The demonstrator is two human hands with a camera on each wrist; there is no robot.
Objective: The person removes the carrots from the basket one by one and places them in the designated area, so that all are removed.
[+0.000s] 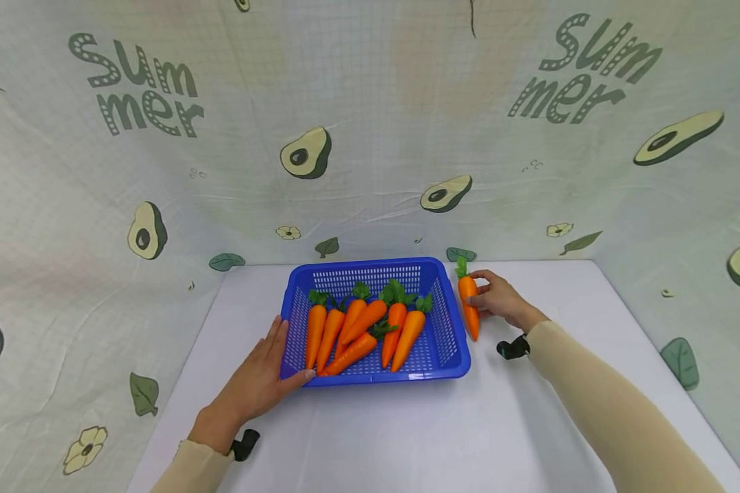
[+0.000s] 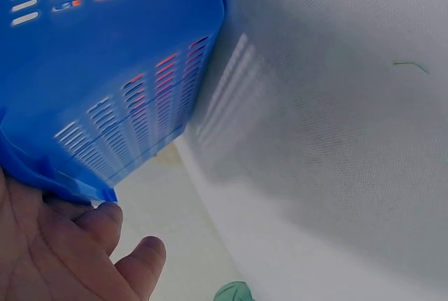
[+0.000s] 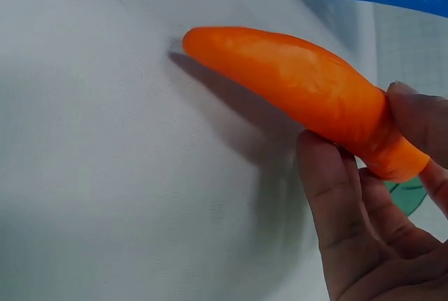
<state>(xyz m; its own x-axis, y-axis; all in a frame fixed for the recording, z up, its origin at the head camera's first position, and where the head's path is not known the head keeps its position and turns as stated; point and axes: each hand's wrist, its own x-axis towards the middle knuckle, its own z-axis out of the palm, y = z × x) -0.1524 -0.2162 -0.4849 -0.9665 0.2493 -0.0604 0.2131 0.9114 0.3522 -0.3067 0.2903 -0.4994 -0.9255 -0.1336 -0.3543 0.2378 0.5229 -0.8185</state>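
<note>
In the head view, a blue plastic basket (image 1: 370,378) holds several orange carrots (image 1: 410,335) with green leafy tops. My left hand (image 1: 262,370) rests against its front left corner, fingers stretched along the left side and thumb on the front rim. From the left wrist, those fingers (image 2: 105,227) show right at the basket's rim, beside the slotted wall. Just outside the basket's right side, my right hand (image 1: 499,298) pinches a single carrot (image 1: 467,294) between thumb and fingers, leaves toward the back. The right wrist view shows this carrot (image 3: 294,84) slanted, its tip close over the table.
A white-covered table (image 1: 382,438) lies under everything. Behind and at both sides hangs a pale cloth (image 1: 370,89) printed with avocados, leaves and lettering. Each wrist wears a small black device, such as the one (image 1: 513,348) on the right.
</note>
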